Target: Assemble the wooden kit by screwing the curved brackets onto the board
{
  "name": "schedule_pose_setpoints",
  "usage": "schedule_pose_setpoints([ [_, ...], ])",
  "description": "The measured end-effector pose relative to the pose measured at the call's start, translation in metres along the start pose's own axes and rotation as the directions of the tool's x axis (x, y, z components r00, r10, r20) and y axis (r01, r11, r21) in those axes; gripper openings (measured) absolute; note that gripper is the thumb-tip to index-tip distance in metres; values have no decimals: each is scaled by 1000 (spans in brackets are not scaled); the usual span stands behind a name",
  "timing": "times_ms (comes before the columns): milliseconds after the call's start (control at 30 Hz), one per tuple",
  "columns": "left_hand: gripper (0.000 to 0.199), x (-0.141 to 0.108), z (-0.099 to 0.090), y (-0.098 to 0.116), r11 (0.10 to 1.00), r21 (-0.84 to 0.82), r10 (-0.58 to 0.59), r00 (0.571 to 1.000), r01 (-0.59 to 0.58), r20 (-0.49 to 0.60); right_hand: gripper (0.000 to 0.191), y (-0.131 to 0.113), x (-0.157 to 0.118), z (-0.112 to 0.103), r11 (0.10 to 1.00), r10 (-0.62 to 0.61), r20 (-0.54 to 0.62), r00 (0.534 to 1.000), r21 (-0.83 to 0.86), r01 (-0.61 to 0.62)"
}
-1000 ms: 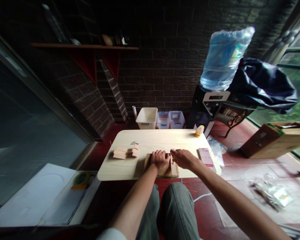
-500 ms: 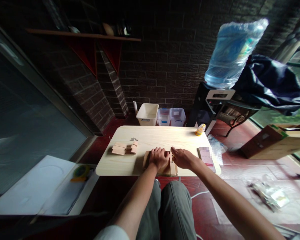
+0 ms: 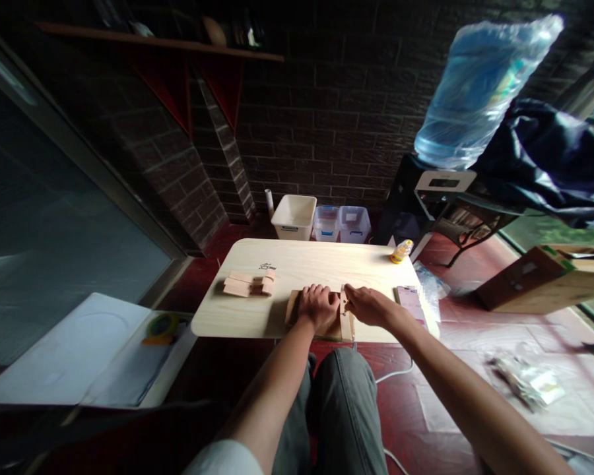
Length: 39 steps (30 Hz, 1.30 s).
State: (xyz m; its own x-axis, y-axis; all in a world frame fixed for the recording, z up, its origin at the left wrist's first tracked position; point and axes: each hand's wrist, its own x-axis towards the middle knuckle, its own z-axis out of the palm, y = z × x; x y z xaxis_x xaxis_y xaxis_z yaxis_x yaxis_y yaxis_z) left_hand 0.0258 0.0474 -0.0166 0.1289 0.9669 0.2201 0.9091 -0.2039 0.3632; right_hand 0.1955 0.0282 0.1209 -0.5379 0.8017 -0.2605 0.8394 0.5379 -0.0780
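We are noting a dark brick wall [image 3: 321, 119] running behind everything. In front of it, and nearest to us, a pale wooden desk [image 3: 307, 254] is spreading across the middle. Beyond its far right corner a water dispenser [image 3: 408, 191] is standing, bearing a film-wrapped blue bottle [image 3: 480, 99]. On the floor at right a cardboard box [image 3: 529, 280] is sitting. Behind the desk a cream bin [image 3: 295, 216] is standing beside two clear tubs [image 3: 354, 225].

On the desk, a brown board [image 3: 293, 306] is lying at the near edge, right of the middle. A thin booklet [image 3: 408, 300] is lying near the right edge; at left, a group of light wooden pieces [image 3: 237, 284] is resting.

Hands: the left hand [image 3: 317, 305] is lying palm down on the board, spread rather than closed, its thumb pointing toward a light wooden strip [image 3: 347, 325]. The right hand [image 3: 369, 305] is bending its fingers in at the strip's far part; they are hiding whatever may be between them, so we cannot tell its grip. The strip is lying across the board's right end, showing small dark spots.

A yellow-and-clear bottle [image 3: 401, 252] is standing by the far right corner. Small dark slender bits [image 3: 267, 267] are lying just beyond the wooden pieces.
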Motion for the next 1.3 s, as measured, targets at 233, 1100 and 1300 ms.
schedule_pose_setpoints([
  [233, 21, -2, 0, 1, 998, 66, 24, 997, -19, -76, 25, -2, -3, 2, 997, -45, -13, 999, 63, 46],
  [1100, 22, 0, 7, -4, 998, 54, 30, 997, -26, -75, 18, 5, -13, 22, 986, -132, -160, 978, 82, 146],
  [1300, 20, -1, 9, -4, 999, 38, 27, 996, -24, -85, 22, 14, -7, 29, 999, -11, -107, 994, 43, 15],
])
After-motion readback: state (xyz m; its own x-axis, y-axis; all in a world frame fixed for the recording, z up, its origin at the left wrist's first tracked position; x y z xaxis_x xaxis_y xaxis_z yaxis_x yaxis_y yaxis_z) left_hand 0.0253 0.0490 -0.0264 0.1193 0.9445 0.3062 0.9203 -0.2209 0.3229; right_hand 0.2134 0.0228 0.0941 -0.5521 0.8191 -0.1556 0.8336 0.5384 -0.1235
